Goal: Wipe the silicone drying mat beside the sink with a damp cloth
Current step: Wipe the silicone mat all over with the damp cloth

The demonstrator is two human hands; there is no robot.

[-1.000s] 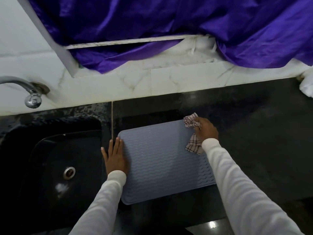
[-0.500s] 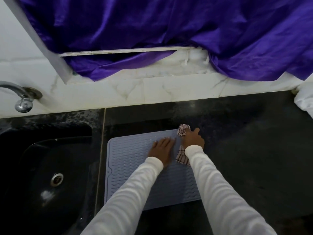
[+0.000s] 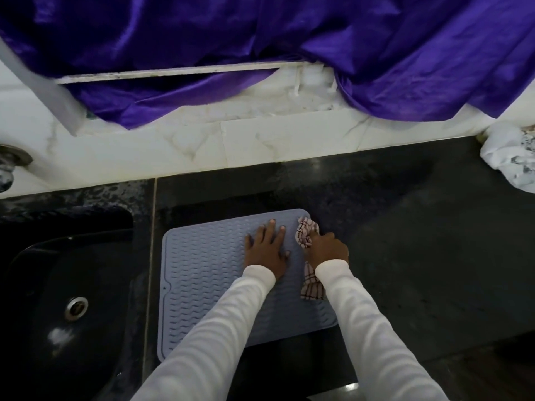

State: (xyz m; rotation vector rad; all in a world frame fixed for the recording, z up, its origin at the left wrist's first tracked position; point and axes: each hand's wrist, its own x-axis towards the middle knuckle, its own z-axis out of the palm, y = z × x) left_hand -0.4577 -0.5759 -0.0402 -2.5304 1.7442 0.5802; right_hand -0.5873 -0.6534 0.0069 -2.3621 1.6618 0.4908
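Now the left hand lies flat and open on the far right part of the grey silicone mat, fingers spread and holding nothing; a second ago it rested at the mat's left edge by the sink, and half a second ago it had already crossed to this spot, so it has barely shifted since. The right hand stays closed around the checked cloth at the mat's far right corner, one end of the cloth bunched above the knuckles and the other trailing below the wrist over the mat's right edge. That hand and cloth sit at much the same corner as in both earlier frames. The mat lies on the dark worktop just beside the black sink, its ribbed face up and a bare strip of worktop between the two.

Both white sleeves cross the near half of the mat and hide part of its surface. A purple fabric drapes over the white marble ledge behind. A crumpled white bag sits at the far right of the worktop, well apart from the mat. Part of a metal tap shows at the left edge.
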